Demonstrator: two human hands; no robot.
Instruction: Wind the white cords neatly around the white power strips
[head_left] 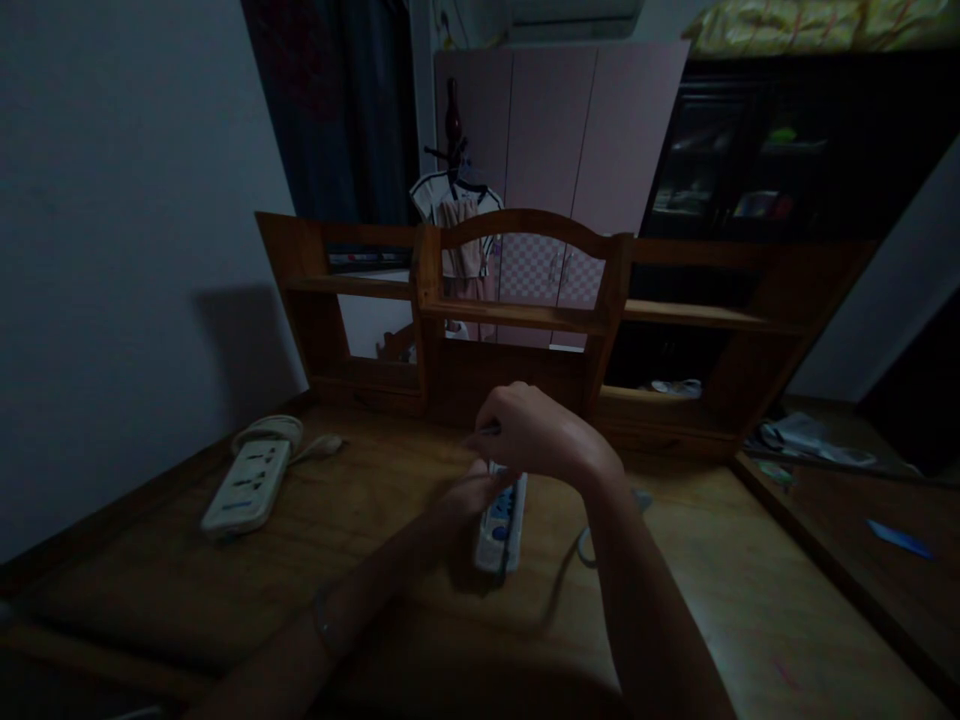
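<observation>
A white power strip (491, 545) with blue sockets lies lengthwise on the wooden desk in front of me. My left hand (474, 492) is closed around its far part, fingers over the top. Just above that, my right hand (525, 428) is bent at the wrist, its fingers pinched together pointing left and down. What sits in the pinch is too dark and small to make out. The far end of the strip is hidden behind both hands. A thin grey loop (585, 548) lies right of the strip, partly covered by my right forearm.
A second white power strip (247, 485) with a coiled cord and plug lies at the left near the wall. A wooden shelf unit (517, 315) spans the desk's back. On the lower surface at right are a blue flat item (898, 538) and clear plastic (814, 440).
</observation>
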